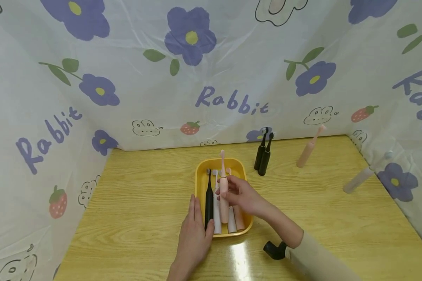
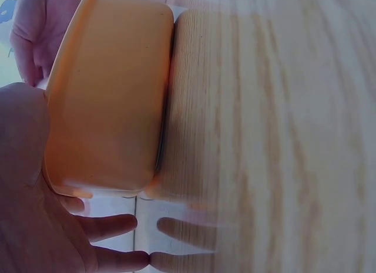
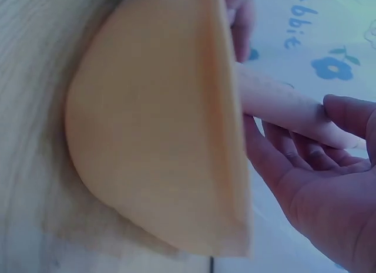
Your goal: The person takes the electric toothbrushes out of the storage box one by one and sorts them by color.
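My right hand (image 1: pixel 244 195) grips a pink electric toothbrush (image 1: pixel 224 201) by its handle, brush head up, above a yellow tray (image 1: pixel 249 226). In the right wrist view the thumb and curled fingers hold the pink handle (image 3: pixel 282 105) just beyond the tray's wall (image 3: pixel 147 120). My left hand (image 1: pixel 194 234) rests against the tray's left side with its fingers straight; in the left wrist view they extend past the tray's end. Inside the tray lie a black electric toothbrush (image 1: pixel 209 203), a white one (image 1: pixel 216 218) and other pale and pink ones, partly hidden by my right hand.
Two black electric toothbrushes (image 1: pixel 263 158) stand upright close together behind the tray to the right. Farther right stand a pink one (image 1: pixel 306 154) and a white one (image 1: pixel 358 180). A patterned cloth (image 1: pixel 161 89) hangs around the wooden table (image 1: pixel 144 195). A black device (image 1: pixel 275 249) sits at my right sleeve.
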Demonstrator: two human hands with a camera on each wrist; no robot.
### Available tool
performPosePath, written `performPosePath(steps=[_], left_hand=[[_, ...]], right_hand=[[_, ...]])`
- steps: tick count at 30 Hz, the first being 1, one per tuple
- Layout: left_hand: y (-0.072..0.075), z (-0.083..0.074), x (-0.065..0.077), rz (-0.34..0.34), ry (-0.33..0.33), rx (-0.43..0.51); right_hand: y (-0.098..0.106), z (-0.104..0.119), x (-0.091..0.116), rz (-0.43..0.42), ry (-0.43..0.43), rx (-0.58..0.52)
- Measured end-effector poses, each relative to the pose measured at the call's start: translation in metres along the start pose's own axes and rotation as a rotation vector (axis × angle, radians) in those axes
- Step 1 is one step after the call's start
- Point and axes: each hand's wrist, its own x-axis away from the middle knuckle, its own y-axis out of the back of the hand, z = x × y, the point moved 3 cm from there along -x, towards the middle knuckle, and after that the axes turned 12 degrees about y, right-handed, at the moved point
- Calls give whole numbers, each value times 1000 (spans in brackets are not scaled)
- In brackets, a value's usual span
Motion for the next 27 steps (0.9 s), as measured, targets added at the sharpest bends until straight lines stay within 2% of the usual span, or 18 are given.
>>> performPosePath(steps=[9, 14, 18, 27], left_hand=[[0, 0, 0, -19, -24, 1], [0, 0, 1, -10, -26, 3], [0, 0, 2, -5, -21, 6], [-2, -2, 2, -10, -35, 19]], right_hand=[[28, 24, 19, -158, 181, 90], [52, 26, 39, -229, 260, 154], [74, 20, 54, -283, 263, 173], [118, 0, 82, -404, 207, 124]])
